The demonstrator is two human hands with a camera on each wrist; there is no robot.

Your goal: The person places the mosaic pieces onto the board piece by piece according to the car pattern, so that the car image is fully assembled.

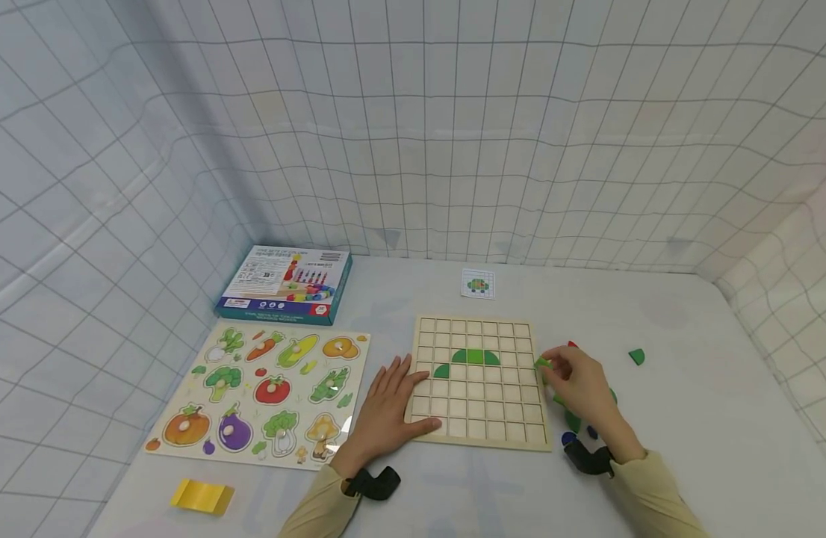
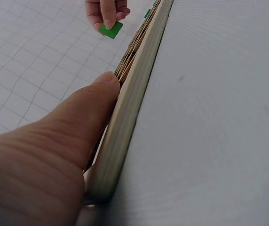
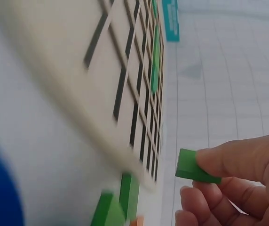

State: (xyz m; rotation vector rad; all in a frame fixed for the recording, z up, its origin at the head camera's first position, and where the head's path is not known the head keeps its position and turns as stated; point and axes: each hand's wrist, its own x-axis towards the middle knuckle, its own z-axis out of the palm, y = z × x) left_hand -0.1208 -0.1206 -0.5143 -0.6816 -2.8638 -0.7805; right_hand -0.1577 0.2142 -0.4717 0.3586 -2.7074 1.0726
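In the head view, a wooden grid board (image 1: 480, 442) lies on the table with several green pieces in its cells. A light green square (image 1: 476, 357) sits between two dark green quarter-rounds, and another quarter-round (image 1: 442, 370) lies lower left. My left hand (image 1: 384, 418) rests on the board's left edge, fingers spread and thumb along the near corner. Just past the board's right edge, my right hand (image 1: 581, 385) pinches a green square block (image 3: 187, 165) between thumb and fingers, held above the surface. Loose green pieces (image 3: 130, 195) lie beside the board, partly hidden beneath that hand.
Behind the board lies a small pattern card (image 1: 478, 284) with a green figure. To the left are a vegetable knob puzzle (image 1: 248, 403), a boxed set (image 1: 285, 284) and a yellow curved block (image 1: 202, 498). A blue piece (image 1: 569, 438) and a green quarter-round (image 1: 637, 356) lie right.
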